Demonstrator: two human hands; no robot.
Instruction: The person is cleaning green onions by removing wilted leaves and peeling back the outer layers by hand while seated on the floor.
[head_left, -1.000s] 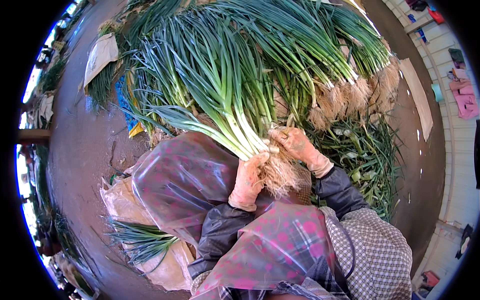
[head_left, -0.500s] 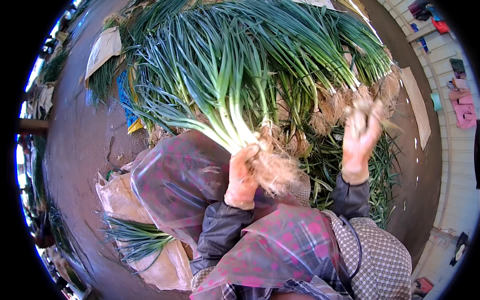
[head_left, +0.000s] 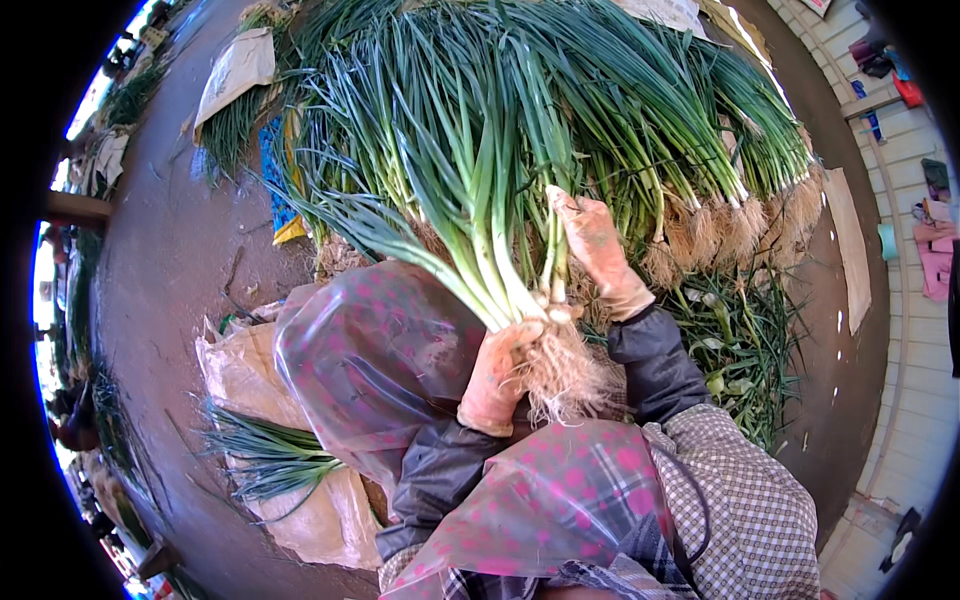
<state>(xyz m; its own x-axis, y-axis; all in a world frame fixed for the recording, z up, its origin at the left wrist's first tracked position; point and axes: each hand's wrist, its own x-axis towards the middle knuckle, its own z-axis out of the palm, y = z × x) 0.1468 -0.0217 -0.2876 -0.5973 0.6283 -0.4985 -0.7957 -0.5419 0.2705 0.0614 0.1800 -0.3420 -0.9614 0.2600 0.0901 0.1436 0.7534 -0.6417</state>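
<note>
My left hand [head_left: 495, 375], in an orange-tinted glove, is closed round the white bases of a bunch of green onions [head_left: 492, 250]. Their tan, stringy roots [head_left: 568, 370] hang out beside the fingers, over my lap. The long green leaves fan away to the far side. My right hand [head_left: 598, 245], gloved alike, is closed at the right side of this bunch, its fingertips pinching a green onion along its stalk. Part of that stalk is hidden by the fingers. Both hands are above my knees, which a clear plastic sheet with pink dots [head_left: 570, 480] covers.
A large heap of green onions [head_left: 640, 110] lies ahead, roots toward me at right. Loose stripped leaves [head_left: 750, 340] lie on the ground at right. A small bundle of green onions [head_left: 270, 455] rests on a pale sack [head_left: 320, 530] at left. A pale wall [head_left: 915, 370] stands far right.
My right hand has come left and inward from the loose leaves to the bunch, and now pinches a green onion. The left hand keeps its hold, slightly lower in view.
</note>
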